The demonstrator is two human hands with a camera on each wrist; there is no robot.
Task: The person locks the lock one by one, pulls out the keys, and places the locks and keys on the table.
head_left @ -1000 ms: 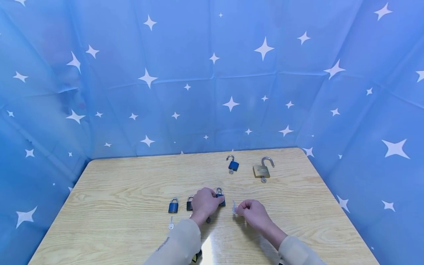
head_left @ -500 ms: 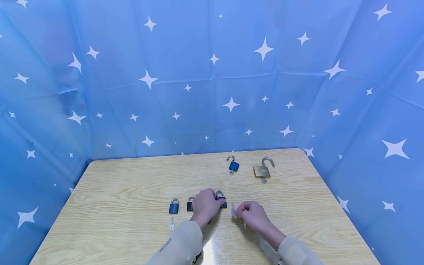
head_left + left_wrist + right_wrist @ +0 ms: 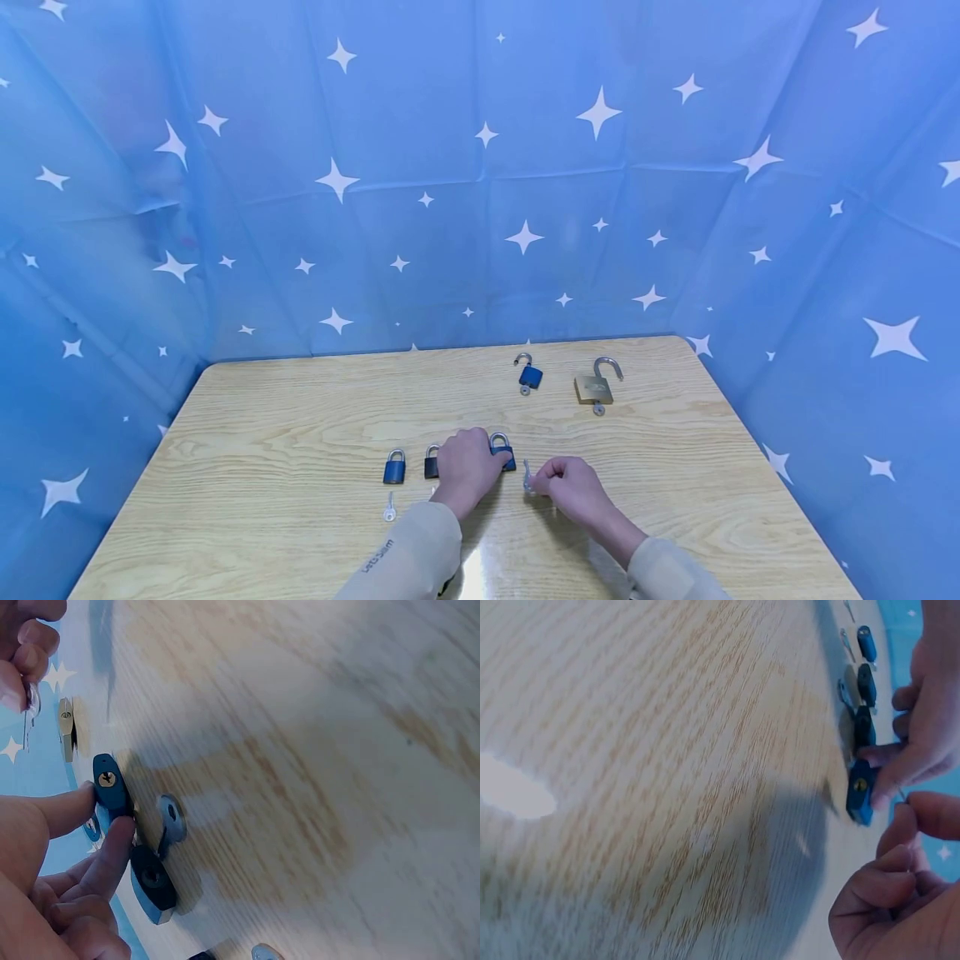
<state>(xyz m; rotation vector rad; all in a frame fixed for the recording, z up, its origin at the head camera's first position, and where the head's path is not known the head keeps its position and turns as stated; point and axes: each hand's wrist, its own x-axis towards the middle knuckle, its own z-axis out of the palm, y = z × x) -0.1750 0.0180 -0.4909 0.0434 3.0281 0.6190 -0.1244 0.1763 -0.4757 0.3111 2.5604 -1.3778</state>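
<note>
My left hand [image 3: 468, 467] grips a blue padlock [image 3: 504, 457] between thumb and finger near the table's middle. In the left wrist view that padlock's keyhole [image 3: 107, 779] faces the camera, with no key in it. Just to the right, my right hand [image 3: 577, 492] pinches a small silver key [image 3: 527, 477] by its head, apart from the padlock. Beside the left fingers lie another dark padlock [image 3: 152, 885] and a loose key [image 3: 172, 817], which the hand mostly hides in the head view.
Further left stand a black padlock [image 3: 431, 462] and a blue padlock [image 3: 393, 468], with a key [image 3: 389, 508] before the latter. At the back right lie an open blue padlock [image 3: 530, 377] and an open brass padlock [image 3: 593, 390], keys inserted. A starry blue curtain [image 3: 450, 167] surrounds the wooden table [image 3: 285, 433].
The held padlock has shifted slightly nearer and to the right with my left hand. The key in my right hand has moved slightly left, towards the padlock.
</note>
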